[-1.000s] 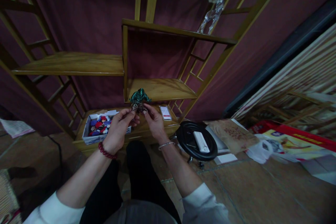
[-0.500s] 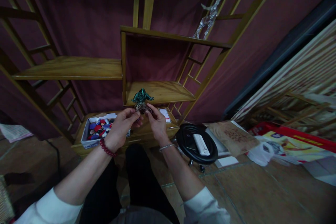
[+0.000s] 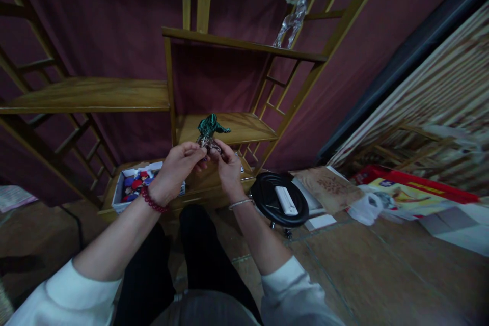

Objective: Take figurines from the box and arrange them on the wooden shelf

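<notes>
A small shiny figurine [image 3: 209, 126], dark green on top and brownish at its base, is held upright between both hands. My left hand [image 3: 182, 167] pinches the base from the left with thumb and fingers. On the other side, my right hand [image 3: 228, 167] grips the base as well. Directly behind the figurine is the lower right shelf [image 3: 244, 127] of a wooden display rack. Fingers partly hide the figurine's base.
A box [image 3: 119, 191] of red, blue and white items stands on the low cabinet at left. A clear deer figurine [image 3: 292, 20] is on the upper shelf. To the right are a black round stool [image 3: 267, 198] bearing a white object, a plastic bag [image 3: 365, 209] and a red-yellow box [image 3: 405, 193].
Both hands have lifted the figurine slightly, and it has turned so that its arm points right. The whole view has shifted a little.
</notes>
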Action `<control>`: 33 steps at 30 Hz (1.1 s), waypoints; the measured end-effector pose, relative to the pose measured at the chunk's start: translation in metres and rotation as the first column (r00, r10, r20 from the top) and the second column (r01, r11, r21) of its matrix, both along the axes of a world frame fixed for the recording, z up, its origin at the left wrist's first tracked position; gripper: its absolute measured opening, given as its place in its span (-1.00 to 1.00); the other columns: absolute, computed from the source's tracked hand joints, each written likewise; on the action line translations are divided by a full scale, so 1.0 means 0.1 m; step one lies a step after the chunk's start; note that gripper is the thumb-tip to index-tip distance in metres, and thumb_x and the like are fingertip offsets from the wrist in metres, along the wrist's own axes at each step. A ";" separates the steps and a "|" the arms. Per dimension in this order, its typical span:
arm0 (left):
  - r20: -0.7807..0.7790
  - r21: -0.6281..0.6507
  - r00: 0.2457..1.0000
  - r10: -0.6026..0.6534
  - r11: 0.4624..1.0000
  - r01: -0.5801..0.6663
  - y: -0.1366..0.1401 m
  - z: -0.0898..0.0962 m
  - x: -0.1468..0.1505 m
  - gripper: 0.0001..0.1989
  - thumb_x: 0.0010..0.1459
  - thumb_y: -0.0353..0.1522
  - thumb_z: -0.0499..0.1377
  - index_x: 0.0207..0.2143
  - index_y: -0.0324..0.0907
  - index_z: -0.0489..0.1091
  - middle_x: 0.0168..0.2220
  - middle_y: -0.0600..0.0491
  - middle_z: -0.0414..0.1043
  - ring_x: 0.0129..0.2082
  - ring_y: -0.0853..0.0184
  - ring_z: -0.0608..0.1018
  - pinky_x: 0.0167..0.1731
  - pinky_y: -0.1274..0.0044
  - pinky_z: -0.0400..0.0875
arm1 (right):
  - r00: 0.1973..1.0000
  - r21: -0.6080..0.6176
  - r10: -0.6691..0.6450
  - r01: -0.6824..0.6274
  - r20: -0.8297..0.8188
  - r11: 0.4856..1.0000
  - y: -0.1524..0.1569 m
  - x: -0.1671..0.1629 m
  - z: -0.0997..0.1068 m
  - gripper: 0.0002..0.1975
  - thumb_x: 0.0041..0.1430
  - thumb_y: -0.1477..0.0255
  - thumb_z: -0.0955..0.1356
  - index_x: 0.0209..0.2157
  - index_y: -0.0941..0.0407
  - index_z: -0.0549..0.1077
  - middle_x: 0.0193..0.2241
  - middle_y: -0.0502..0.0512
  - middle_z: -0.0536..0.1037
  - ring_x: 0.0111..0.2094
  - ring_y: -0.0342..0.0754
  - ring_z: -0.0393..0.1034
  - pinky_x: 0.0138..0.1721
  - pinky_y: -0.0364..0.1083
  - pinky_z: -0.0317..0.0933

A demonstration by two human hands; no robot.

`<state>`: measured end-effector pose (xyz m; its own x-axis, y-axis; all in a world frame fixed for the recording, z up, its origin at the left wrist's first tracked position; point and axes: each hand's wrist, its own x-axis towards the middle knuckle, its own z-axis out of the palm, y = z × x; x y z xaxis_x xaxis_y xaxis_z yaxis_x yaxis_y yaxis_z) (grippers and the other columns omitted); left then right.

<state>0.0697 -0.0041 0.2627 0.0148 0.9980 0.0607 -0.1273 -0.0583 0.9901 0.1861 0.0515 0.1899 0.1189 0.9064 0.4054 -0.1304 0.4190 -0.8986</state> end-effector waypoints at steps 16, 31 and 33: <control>-0.089 0.037 0.996 -0.012 0.999 0.015 0.02 0.41 0.06 -0.80 -0.13 -0.31 0.24 -0.55 -0.24 0.30 -0.57 0.09 0.41 -0.65 0.51 0.37 -0.64 0.65 0.16 | 0.999 0.020 0.054 -0.054 0.007 0.998 0.00 0.09 0.39 -0.54 -0.04 0.25 0.36 -0.06 0.07 0.39 -0.29 0.01 0.52 -0.40 -0.15 0.41 -0.29 -0.11 0.35; -0.098 0.135 0.993 -0.068 0.987 0.081 0.00 0.79 0.10 -0.79 -0.14 -0.30 0.24 -0.59 -0.23 0.29 -0.65 0.12 0.35 -0.70 0.53 0.32 -0.71 0.69 0.16 | 0.999 0.154 -0.008 0.000 0.054 0.988 -0.04 0.25 0.81 -0.60 -0.02 0.31 0.36 -0.10 0.13 0.41 -0.40 0.04 0.52 -0.47 -0.18 0.36 -0.38 -0.15 0.32; -0.107 0.144 0.991 -0.082 0.985 0.097 0.01 0.84 0.11 -0.80 -0.14 -0.30 0.24 -0.58 -0.22 0.29 -0.65 0.12 0.34 -0.71 0.53 0.32 -0.72 0.68 0.16 | 0.996 0.178 -0.042 0.028 0.077 0.984 -0.05 0.28 0.87 -0.60 -0.03 0.31 0.36 -0.11 0.12 0.42 -0.42 0.03 0.52 -0.50 -0.18 0.35 -0.42 -0.16 0.31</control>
<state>0.0807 -0.0034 0.3471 0.1169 0.9724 0.2019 -0.0392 -0.1986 0.9793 0.2140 0.0464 0.2774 0.1100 0.8156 0.5680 -0.0438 0.5749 -0.8170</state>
